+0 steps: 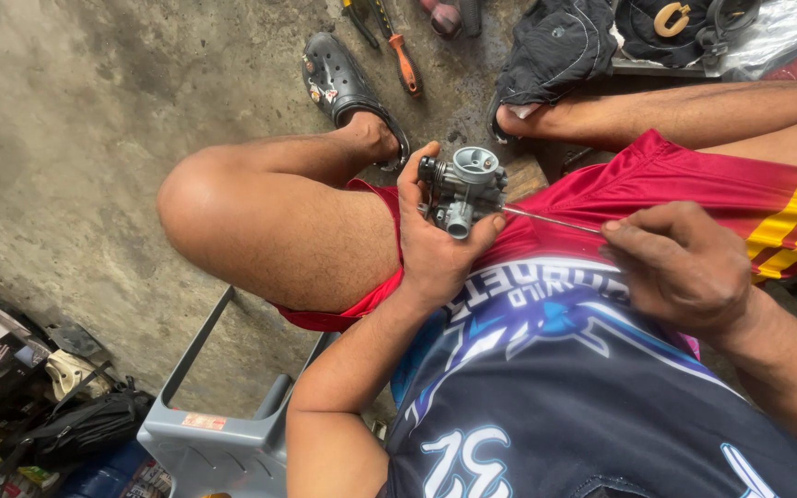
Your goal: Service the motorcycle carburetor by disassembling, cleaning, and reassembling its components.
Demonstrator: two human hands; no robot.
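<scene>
Above the lap, the left hand [435, 244] has its grip wrapped around a small grey cast-metal carburetor [463, 191], while the right hand [680, 267] pinches a thin straight metal wire [551, 219] whose tip touches the carburetor's side.

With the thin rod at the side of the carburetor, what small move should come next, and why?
Probably ease the thin metal rod slightly further in along its own line. The right hand pinches its far end, its tip meets the side of the carburetor, and the left hand steadies that body over the lap.
</scene>
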